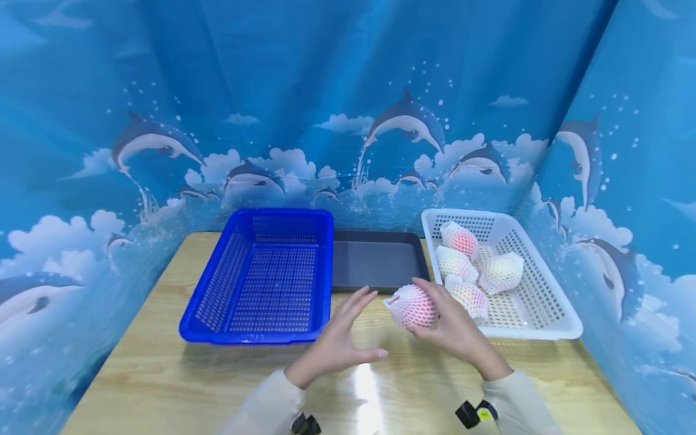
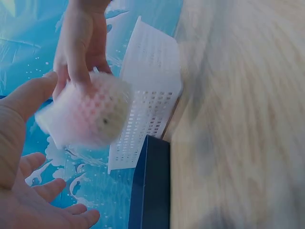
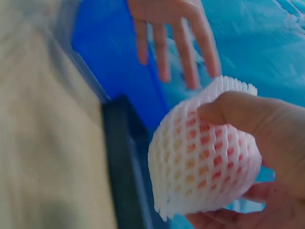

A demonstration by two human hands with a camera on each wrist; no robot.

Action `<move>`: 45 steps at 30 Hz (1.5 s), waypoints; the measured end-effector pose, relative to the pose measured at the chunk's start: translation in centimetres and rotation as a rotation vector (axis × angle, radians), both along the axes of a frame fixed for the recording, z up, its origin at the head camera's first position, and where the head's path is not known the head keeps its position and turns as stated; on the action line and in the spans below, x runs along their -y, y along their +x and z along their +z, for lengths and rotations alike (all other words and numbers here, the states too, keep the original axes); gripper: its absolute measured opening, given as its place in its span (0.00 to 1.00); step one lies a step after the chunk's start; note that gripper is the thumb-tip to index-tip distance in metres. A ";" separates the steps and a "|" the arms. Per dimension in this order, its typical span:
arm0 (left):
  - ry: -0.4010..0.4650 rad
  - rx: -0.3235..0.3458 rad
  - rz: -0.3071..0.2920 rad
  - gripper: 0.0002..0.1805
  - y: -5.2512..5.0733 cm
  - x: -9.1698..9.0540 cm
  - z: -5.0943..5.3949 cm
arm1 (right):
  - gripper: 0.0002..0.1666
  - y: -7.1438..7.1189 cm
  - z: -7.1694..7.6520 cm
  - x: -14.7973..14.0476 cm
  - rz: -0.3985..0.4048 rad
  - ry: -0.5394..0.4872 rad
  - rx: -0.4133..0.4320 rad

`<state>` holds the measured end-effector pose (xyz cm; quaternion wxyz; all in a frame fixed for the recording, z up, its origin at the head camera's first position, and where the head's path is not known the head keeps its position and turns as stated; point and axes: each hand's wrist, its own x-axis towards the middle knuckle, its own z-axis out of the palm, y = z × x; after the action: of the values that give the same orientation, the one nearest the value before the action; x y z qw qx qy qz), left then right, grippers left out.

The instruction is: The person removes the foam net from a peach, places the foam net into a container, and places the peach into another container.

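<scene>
My right hand (image 1: 454, 326) grips a round, reddish fruit in a white foam net (image 1: 414, 307), held above the table between the two baskets. In the right wrist view the thumb lies across the net of the fruit (image 3: 205, 157) and fingers show beneath it. The left hand (image 1: 337, 344) is just left of the fruit, fingers spread and thumb apart, touching nothing. Several more netted fruits (image 1: 501, 273) lie in the white basket (image 1: 549, 329) on the right. The left wrist view shows the left hand (image 2: 38, 191) with its palm and spread fingers beside the blurred fruit (image 2: 90, 112).
A blue basket (image 1: 255, 338) with no fruit in it stands on the left of the wooden table (image 1: 141, 374). Between the baskets, further back, lies a dark shallow tray (image 1: 379, 261). A blue curtain with dolphins (image 1: 304, 90) hangs behind and at the sides.
</scene>
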<state>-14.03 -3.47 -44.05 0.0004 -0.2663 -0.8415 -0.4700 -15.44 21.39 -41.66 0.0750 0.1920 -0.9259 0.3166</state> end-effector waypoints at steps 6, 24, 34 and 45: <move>0.027 -0.048 0.024 0.51 0.8 -0.8 -1.5 | 0.53 0.3 -3.4 2.0 -0.055 -0.019 0.005; 0.093 0.024 0.068 0.52 1.8 -0.5 -3.9 | 0.53 0.8 -9.4 2.1 -0.111 -0.265 0.136; 0.089 0.061 0.091 0.52 1.5 -0.3 -4.3 | 0.55 1.4 -9.5 1.7 -0.064 -0.354 0.208; 0.109 0.081 0.075 0.52 1.2 -0.2 -4.4 | 0.56 1.4 -9.3 1.5 -0.025 -0.362 0.255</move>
<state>-12.81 -3.24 -48.42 -0.0019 -0.2150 -0.8234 -0.5252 -14.01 19.92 -50.99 -0.0056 0.1222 -0.8583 0.4984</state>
